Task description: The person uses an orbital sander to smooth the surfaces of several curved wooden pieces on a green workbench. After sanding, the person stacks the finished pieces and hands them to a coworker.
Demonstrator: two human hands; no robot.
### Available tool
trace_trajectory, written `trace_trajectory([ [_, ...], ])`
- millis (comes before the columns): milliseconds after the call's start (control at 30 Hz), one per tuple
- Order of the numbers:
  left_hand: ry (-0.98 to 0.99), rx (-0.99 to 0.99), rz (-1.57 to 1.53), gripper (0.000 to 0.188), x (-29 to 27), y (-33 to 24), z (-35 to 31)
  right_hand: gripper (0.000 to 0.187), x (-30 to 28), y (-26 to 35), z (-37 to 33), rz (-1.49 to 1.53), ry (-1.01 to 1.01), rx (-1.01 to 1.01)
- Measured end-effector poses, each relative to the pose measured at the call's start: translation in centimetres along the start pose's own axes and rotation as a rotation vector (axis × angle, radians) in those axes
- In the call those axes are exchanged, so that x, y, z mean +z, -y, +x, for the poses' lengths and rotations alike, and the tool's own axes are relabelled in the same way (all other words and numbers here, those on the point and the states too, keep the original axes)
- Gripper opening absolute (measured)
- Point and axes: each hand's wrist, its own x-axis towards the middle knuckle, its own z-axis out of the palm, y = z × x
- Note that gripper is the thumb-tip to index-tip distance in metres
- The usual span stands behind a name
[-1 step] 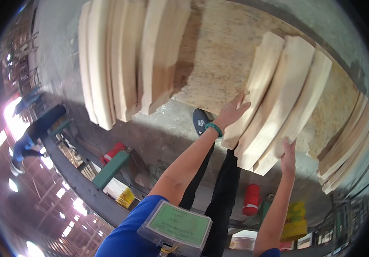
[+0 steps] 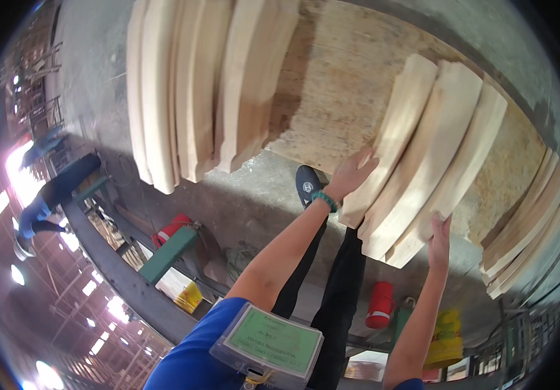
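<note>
Three pale curved wooden pieces [image 2: 424,153] lie side by side on a plywood board [image 2: 342,81], their near ends sticking out past its edge. My left hand [image 2: 353,174], with a green bracelet at the wrist, grips the left side of this group near its lower end. At the lower right side my right hand [image 2: 439,240] presses against the outermost piece, thumb on top. Together the hands clasp the group between them; the fingertips underneath are hidden.
Taller stacks of similar wooden pieces [image 2: 192,91] stand on the left, and another stack [image 2: 520,224] lies at the far right. Below are a red cylinder [image 2: 379,304], a yellow container [image 2: 444,344] and a green metal beam [image 2: 169,255]. A person's legs [image 2: 65,188] show at far left.
The whole view has shifted slightly. Both hands keep their places on the wooden pieces.
</note>
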Motion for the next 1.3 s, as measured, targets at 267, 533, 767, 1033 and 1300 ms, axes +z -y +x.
trace_trajectory([
  [267,-1.038,-0.365,-0.775,0.041,-16.8,6.6,-13.2,0.048,7.5,6.4,-3.7,-0.592,-0.391,-0.491],
  [533,-1.612,0.083,-0.123,0.059,-33.2,7.1,-18.7,0.041,23.8,10.4,-5.9,-0.151,0.192,-0.175],
  [767,-0.653,-0.113,0.083,0.077,-50.6,2.5,-15.2,0.071,43.3,10.2,-6.9,-0.02,0.802,0.072],
  [1033,-0.404,-0.227,0.011,0.101,-52.6,-1.5,-9.8,0.096,58.7,11.8,-6.9,0.268,0.665,-0.045],
  [1300,-0.344,-0.195,-0.045,0.068,-52.1,-2.5,-9.8,0.09,59.6,13.5,-6.2,0.029,0.602,0.06],
])
